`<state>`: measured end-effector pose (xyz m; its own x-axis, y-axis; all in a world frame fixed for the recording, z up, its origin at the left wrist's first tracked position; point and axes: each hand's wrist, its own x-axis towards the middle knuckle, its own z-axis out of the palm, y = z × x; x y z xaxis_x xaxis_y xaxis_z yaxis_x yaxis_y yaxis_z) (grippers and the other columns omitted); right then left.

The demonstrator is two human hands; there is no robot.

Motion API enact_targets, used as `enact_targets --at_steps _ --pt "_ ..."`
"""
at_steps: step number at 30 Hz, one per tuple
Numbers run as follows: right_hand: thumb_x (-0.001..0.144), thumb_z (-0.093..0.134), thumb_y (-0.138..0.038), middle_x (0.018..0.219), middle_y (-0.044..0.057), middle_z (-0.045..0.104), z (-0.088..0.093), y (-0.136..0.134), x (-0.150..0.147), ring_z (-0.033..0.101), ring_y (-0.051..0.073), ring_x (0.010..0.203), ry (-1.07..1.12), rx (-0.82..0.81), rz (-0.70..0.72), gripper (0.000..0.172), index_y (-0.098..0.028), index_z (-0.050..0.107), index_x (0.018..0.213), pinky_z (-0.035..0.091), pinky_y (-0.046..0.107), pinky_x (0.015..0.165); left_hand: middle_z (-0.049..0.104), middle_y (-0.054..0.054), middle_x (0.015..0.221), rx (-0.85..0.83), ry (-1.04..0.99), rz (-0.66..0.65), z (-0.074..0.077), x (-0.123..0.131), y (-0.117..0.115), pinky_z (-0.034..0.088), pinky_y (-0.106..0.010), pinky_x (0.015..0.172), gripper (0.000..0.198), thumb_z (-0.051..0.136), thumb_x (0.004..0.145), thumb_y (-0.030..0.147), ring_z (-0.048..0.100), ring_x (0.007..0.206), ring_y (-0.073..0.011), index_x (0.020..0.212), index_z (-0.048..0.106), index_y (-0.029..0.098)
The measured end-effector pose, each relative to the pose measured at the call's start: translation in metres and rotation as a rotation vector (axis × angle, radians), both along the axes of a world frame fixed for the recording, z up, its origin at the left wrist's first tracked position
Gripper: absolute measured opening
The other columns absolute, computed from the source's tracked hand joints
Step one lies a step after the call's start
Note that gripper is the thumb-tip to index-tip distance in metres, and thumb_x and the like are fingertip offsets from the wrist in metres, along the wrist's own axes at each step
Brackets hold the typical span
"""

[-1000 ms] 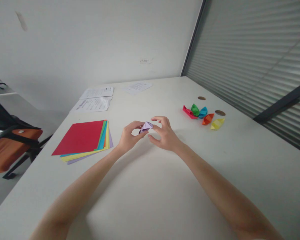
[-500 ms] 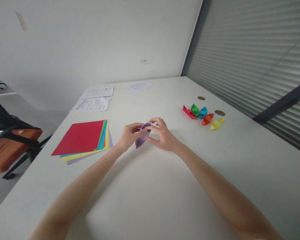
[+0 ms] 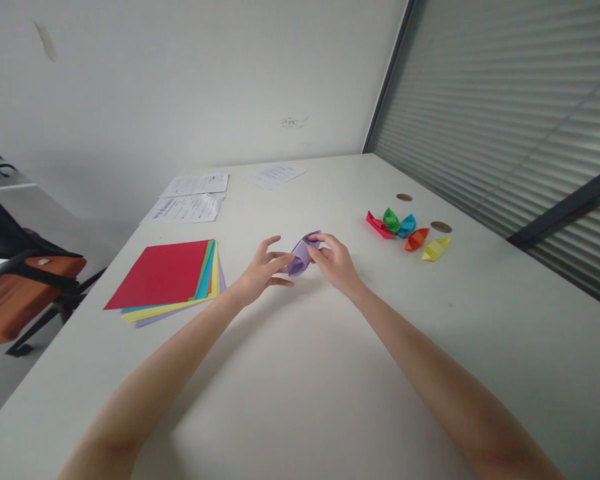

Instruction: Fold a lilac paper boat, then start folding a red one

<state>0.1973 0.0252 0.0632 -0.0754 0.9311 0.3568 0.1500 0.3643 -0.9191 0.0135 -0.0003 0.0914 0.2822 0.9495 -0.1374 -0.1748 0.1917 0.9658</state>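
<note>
A small folded purple paper piece is held just above the white table at its middle. My right hand is closed on its right end with thumb and fingers. My left hand is beside it on the left, fingers spread, fingertips touching or almost touching the paper. To the left lies a stack of coloured paper sheets, red on top. To the right sit several folded paper boats in red, green, blue, orange and yellow.
Printed white sheets lie at the table's far left, another near the wall. Two round brown caps are set in the tabletop by the boats. A chair with an orange seat stands left of the table. Blinds run along the right.
The purple paper has gone from pinched between both hands to held by my right hand, shifted slightly right. My left hand has opened its fingers.
</note>
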Motion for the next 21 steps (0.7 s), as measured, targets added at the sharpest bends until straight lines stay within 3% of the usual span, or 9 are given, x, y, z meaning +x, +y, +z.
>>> enact_targets --at_steps 5,11,14,16,21 --pt "0.081 0.061 -0.036 0.115 0.011 0.062 -0.007 0.004 0.001 0.066 0.013 0.067 -0.093 -0.044 -0.044 0.038 -0.020 0.060 0.116 0.058 0.034 0.069 0.055 -0.006 0.109 0.165 0.075 0.024 -0.009 0.003 0.003 0.059 -0.038 0.073 0.067 0.077 0.071 0.030 0.068 0.080 -0.0159 0.125 0.039 0.027" --pt "0.083 0.058 -0.030 0.102 0.008 0.065 -0.004 0.001 0.004 0.064 0.015 0.072 -0.271 0.118 -0.078 0.028 -0.020 0.065 0.108 0.056 0.031 0.065 0.046 -0.009 0.126 0.661 0.423 0.215 -0.014 -0.004 0.007 0.057 -0.029 0.070 0.073 0.073 0.077 0.033 0.064 0.089 -0.0154 0.137 0.031 0.032" --pt "0.086 0.057 -0.028 0.100 0.007 0.065 -0.007 0.000 0.006 0.062 0.014 0.073 -0.396 0.170 -0.075 0.025 -0.021 0.065 0.108 0.054 0.030 0.066 0.042 -0.011 0.130 0.927 0.715 0.254 -0.015 -0.012 0.010 0.055 -0.036 0.083 0.053 0.072 0.078 0.028 0.059 0.101 -0.0198 0.126 0.049 0.026" --pt "0.088 0.056 -0.029 0.097 0.006 0.065 -0.011 -0.001 0.009 0.062 0.014 0.074 -0.542 0.178 -0.087 0.024 -0.021 0.066 0.108 0.053 0.031 0.072 0.049 -0.010 0.120 1.042 0.883 0.226 -0.022 -0.017 0.015 0.049 -0.042 0.093 0.029 0.069 0.080 0.022 0.057 0.103 -0.0216 0.108 0.061 0.021" --pt "0.090 0.057 -0.031 0.091 0.007 0.065 -0.025 -0.001 0.015 0.061 0.018 0.083 -0.867 0.222 -0.086 0.022 -0.021 0.070 0.105 0.049 0.036 0.081 0.060 -0.008 0.097 1.065 0.998 0.064 -0.051 -0.026 0.033 0.050 -0.037 0.084 0.008 0.062 0.083 0.013 0.057 0.090 -0.0208 0.087 0.068 0.017"
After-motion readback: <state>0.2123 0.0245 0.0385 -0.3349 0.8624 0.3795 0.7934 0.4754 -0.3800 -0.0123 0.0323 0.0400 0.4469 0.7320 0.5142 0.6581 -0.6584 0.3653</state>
